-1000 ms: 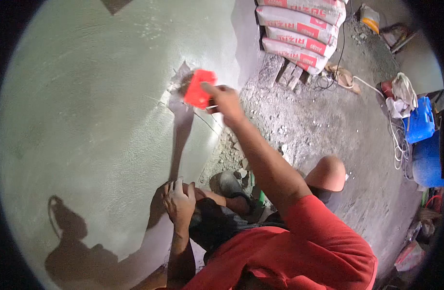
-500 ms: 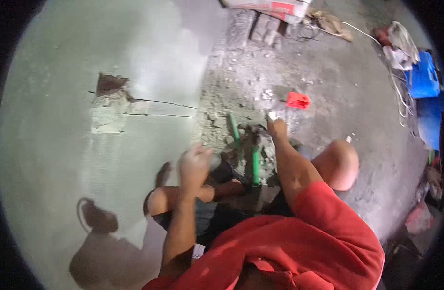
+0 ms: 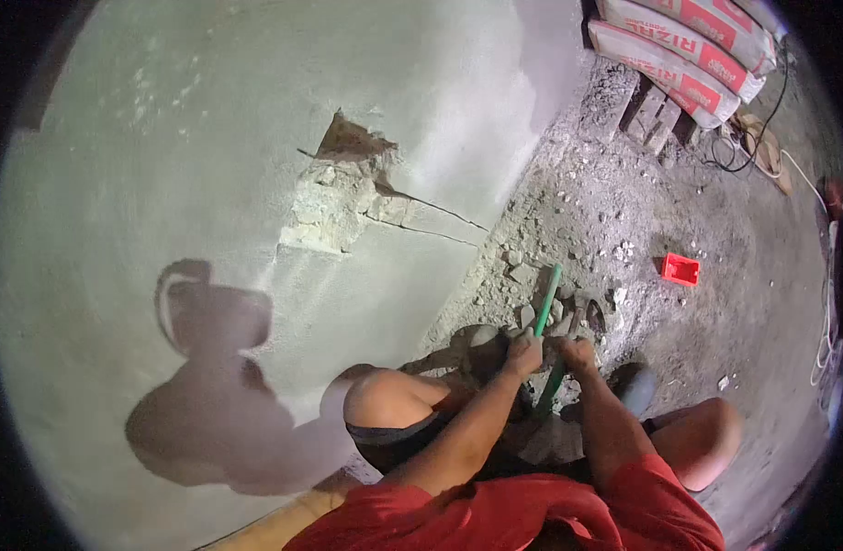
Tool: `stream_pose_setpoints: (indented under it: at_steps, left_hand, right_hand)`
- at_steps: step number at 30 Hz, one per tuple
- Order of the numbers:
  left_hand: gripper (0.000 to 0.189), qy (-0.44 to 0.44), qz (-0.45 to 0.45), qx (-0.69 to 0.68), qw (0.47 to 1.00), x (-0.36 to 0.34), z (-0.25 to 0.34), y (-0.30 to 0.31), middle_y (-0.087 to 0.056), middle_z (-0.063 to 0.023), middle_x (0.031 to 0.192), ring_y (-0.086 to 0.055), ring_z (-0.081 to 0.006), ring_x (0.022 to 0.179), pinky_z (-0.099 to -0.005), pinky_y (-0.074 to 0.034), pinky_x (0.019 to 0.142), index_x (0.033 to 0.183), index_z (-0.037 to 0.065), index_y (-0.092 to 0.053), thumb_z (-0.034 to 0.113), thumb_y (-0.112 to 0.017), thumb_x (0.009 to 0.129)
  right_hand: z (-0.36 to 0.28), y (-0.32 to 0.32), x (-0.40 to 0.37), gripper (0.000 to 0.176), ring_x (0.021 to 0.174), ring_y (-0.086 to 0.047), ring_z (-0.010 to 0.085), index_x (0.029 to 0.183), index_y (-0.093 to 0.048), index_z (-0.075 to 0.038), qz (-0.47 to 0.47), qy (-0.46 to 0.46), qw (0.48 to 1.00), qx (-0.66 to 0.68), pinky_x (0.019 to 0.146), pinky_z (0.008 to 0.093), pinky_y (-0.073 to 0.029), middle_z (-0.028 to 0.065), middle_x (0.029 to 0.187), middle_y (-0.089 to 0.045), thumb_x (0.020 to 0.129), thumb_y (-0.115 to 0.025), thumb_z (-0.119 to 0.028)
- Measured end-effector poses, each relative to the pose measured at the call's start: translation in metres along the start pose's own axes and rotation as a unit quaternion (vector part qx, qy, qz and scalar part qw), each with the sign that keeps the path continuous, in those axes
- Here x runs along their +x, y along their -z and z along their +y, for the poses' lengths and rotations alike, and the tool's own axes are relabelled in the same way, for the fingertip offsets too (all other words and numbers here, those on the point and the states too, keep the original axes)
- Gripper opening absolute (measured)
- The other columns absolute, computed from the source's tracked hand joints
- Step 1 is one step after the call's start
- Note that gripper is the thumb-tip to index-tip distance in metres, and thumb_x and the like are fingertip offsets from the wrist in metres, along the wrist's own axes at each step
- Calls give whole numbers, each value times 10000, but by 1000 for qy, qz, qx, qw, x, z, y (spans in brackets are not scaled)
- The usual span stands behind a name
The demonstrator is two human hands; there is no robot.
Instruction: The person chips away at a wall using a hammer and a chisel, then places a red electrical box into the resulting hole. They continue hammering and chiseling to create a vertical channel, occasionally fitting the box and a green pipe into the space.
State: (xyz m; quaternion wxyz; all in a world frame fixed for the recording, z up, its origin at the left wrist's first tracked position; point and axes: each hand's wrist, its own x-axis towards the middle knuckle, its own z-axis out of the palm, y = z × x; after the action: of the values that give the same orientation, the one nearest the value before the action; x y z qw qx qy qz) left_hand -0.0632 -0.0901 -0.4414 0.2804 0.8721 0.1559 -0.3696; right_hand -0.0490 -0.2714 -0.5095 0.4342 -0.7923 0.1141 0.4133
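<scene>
The left hand (image 3: 524, 356) clasps in its fingers a slim green plastic-looking rod (image 3: 548, 298) pointing forward; the right hand (image 3: 576, 354) is just beside, its grip unclear.

Gritty floor (image 3: 761, 312) — scattered rubble (image 3: 522, 274), open red box (image 3: 681, 270).

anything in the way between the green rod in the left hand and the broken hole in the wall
Nothing visible blocks the space between the green rod, gripped in the left hand, and the broken hole; loose rubble lies low along the foot of the wall.
</scene>
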Motion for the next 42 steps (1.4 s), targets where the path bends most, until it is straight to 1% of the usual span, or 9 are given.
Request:
stream_pose_setpoints:
  at_steps: [3, 5, 11, 13, 15, 20, 22, 29, 42]
  left_hand:
    - [363, 113, 133, -331, 928, -48, 51, 48, -587, -276, 1256, -613, -440, 1077, -524, -494, 887, 1297, 52, -562, 215, -466, 987]
    - [333, 67, -44, -143, 986, -47, 52, 72, -606, -257, 1206, -633, -448, 997, -529, -499, 852, 1257, 51, -565, 223, -467, 990]
    - [346, -34, 333, -262, 905, -108, 116, 146, -650, -270, 981, -649, -438, 920, -501, -505, 777, 1219, 15, -572, 263, -548, 980]
    - [350, -98, 332, -246, 905, -137, 112, 178, -651, -238, 932, -667, -398, 857, -464, -520, 726, 1192, -3, -534, 290, -515, 1002]
    - [290, -133, 215, -306, 918, -158, 92, 203, -616, -135, 812, -634, -235, 651, -367, -503, 553, 1106, -9, -546, 259, -532, 995]
    - [230, -207, 172, -512, 815, -260, 95, 265, -554, -36, 765, -540, -109, 564, -284, -459, 462, 1034, 14, -530, 234, -563, 978]
    - [229, -196, 170, -507, 822, -279, 92, 289, -554, -47, 758, -542, -114, 564, -287, -458, 469, 1028, 5, -528, 228, -555, 980]
    - [222, -235, 211, -508, 801, -294, 91, 307, -542, -30, 793, -527, -109, 539, -274, -463, 447, 1049, 32, -538, 236, -585, 974]
    - [511, -172, 280, -542, 773, -310, 133, 307, -501, 3, 696, -433, -67, 462, -245, -386, 384, 1173, -39, -546, 430, -602, 978]
  right_hand:
    - [-88, 34, -63, 275, 709, -670, 322, 974, -665, 7, 9, 92, 974, 206, 625, 424, -527, 127, 760, -636, 859, -657, -243]
    - [-116, 45, -69, 172, 654, -639, 266, 879, -668, -17, 10, -192, 845, 499, 587, 412, -508, 106, 737, -613, 865, -646, -188]
    - [-169, 63, -98, 162, 601, -595, 256, 840, -629, -6, 58, -77, 847, 523, 541, 383, -477, 109, 720, -593, 874, -648, -163]
    - [-182, 75, -100, 176, 600, -594, 243, 823, -623, -6, 38, -13, 903, 428, 531, 374, -471, 94, 703, -586, 871, -654, -172]
    - [-168, 84, -67, 172, 600, -594, 215, 817, -619, -24, 89, 299, 922, 230, 530, 358, -470, 80, 697, -584, 871, -660, -182]
    - [-347, 125, -268, 234, 601, -600, 149, 970, -641, -9, 112, 222, 927, 282, 541, 319, -491, 53, 708, -600, 925, -634, -240]
    - [-361, 119, -299, 262, 552, -575, 129, 1013, -623, -5, 123, 389, 833, 373, 501, 301, -473, 33, 677, -587, 962, -616, -262]
    - [-325, 115, -290, 335, 538, -482, 69, 969, -576, -42, 112, 357, 893, 249, 482, 260, -382, -17, 638, -536, 962, -630, -372]
    - [-372, 145, -283, 328, 556, -482, 62, 985, -569, -38, -10, 446, 835, 322, 496, 247, -403, -15, 673, -533, 1025, -547, -363]
